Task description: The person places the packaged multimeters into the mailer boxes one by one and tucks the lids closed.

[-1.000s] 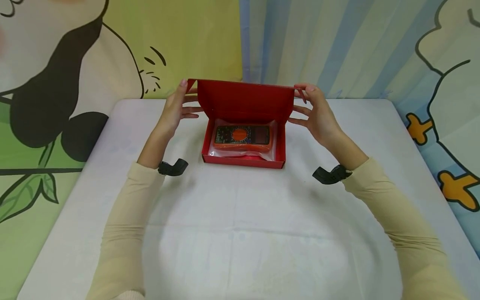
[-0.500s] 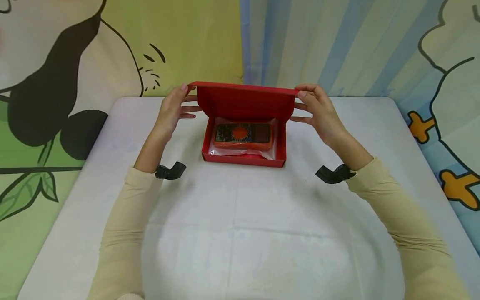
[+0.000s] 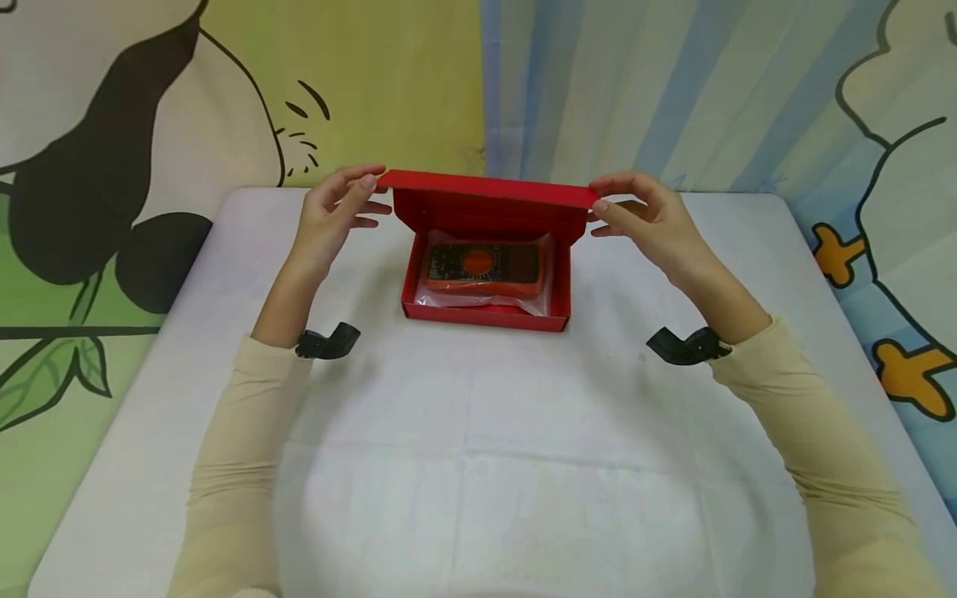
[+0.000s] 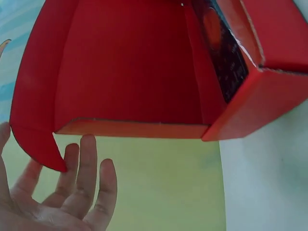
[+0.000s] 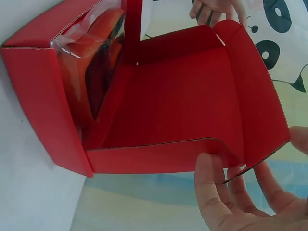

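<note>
In the head view a red cardboard box [image 3: 486, 318] stands on the table with its hinged lid [image 3: 489, 218] raised. An orange multimeter [image 3: 478, 264] in clear plastic lies inside it. The lid's front flap [image 3: 486, 187] is folded forward over the opening. My left hand [image 3: 323, 220] pinches the flap's left corner with thumb and fingertip; the left wrist view has its other fingers [image 4: 87, 168] spread beside the lid's side wall. At the right corner, my right hand [image 3: 661, 228] pinches the flap, its other fingers [image 5: 209, 192] against the lid's outside.
A white cloth covers the table [image 3: 478, 465]. Behind it hangs a curtain [image 3: 583, 91] with cartoon prints and stripes. Each wrist wears a black camera mount, the left mount [image 3: 329, 341] and the right mount [image 3: 684, 345].
The front flap has swung forward and down, and the lid leans slightly lower over the multimeter. Both hands have shifted slightly outward, with their thumbs now toward the front of the flap.
</note>
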